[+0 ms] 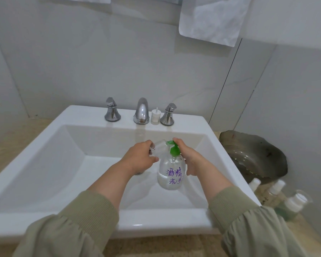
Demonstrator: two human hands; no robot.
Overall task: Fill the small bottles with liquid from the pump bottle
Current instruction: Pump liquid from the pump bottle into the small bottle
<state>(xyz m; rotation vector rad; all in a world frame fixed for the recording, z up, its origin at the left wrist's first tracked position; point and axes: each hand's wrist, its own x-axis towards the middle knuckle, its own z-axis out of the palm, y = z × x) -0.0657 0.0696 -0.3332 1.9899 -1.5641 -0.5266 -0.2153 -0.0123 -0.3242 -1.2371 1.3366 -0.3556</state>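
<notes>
Sleeves (78, 225), olive, ribbed cuffs, at bottom edge. Over basin of white sink (156, 219): left hand (139, 156) curled round small clear bottle (160, 145), tilted, mouth toward green pump head (174, 149); right hand (190, 160) wrapped round pump bottle (171, 173), fingertip on pump top. Pump bottle about half full, clear liquid, purple handwriting on front. On counter (315, 230) right of sink: three white-capped bottles (275, 189), dark glass dish (258, 156) behind. Far rim: chrome spout (141, 111), loose white cap (155, 116) just beside. On wall, white towel (211, 21)
</notes>
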